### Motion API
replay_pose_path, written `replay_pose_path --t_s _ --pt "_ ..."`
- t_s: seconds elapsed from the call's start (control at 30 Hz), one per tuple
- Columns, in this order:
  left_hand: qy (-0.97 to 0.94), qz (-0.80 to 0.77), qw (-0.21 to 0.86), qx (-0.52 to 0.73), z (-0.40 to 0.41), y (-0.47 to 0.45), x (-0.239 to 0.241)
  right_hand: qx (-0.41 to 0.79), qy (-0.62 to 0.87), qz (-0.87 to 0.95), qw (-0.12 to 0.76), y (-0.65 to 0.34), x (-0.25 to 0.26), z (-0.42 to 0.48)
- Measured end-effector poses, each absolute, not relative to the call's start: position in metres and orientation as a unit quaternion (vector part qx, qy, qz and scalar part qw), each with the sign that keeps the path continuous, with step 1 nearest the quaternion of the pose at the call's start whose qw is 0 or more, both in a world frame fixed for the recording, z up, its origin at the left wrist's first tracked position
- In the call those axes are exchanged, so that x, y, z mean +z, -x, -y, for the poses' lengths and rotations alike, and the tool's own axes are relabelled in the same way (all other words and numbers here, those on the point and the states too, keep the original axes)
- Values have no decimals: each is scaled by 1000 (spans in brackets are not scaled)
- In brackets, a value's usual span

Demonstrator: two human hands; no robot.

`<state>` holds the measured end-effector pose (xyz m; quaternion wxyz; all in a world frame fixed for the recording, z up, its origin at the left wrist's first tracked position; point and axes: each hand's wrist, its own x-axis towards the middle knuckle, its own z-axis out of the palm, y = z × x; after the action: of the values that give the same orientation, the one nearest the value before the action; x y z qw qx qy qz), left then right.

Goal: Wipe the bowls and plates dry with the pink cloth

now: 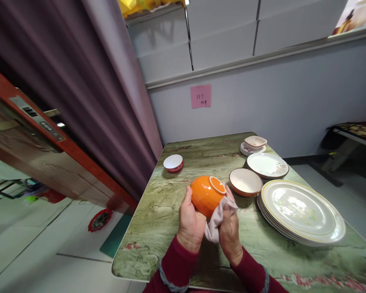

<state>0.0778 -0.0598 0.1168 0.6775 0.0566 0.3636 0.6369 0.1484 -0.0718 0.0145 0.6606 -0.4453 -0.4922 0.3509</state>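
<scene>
An orange bowl (pixel 203 195) is tilted on its side above the table, its white-ringed base turned up and to the right. My left hand (pixel 190 221) grips it by the left side, thumb along the outside. A pale pinkish cloth (pixel 215 226) is bunched in my right hand (pixel 230 230), which presses it against the bowl's lower right side. Just beyond the right hand stands an upright brown bowl (pixel 245 182) with a cream inside. A small red bowl (pixel 173 162) with a white inside sits farther off to the left.
Large oval plates (pixel 301 211) are stacked on the right of the green table (pixel 152 228). Behind them come more round plates (pixel 267 165) and a small dish (pixel 255 141) on small plates. A purple curtain (pixel 116 89) and a door edge (pixel 64 142) stand at the left.
</scene>
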Motion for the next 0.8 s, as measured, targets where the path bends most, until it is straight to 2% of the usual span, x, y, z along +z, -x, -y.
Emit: replay_pose_path --t_s 0.07,0.17,0.27,0.4,0.6,0.7,0.8 --pt "-87 -366 667 644 63 -82 113 279 445 536 661 -149 25 74" --pt "-191 -405 596 666 68 -84 107 153 418 641 626 -156 36 71" --pt "-304 -436 549 646 72 -82 103 112 381 706 587 -166 41 65" --pt "-393 -452 532 599 74 -72 103 178 352 721 570 -177 48 57" --pt "-455 -432 597 499 77 -61 108 394 364 656 532 -198 69 37" --pt "-389 -425 622 531 78 -60 109 444 338 659 505 -217 67 26" --pt "-252 -444 601 615 74 -59 109 400 258 696 538 -227 47 24"
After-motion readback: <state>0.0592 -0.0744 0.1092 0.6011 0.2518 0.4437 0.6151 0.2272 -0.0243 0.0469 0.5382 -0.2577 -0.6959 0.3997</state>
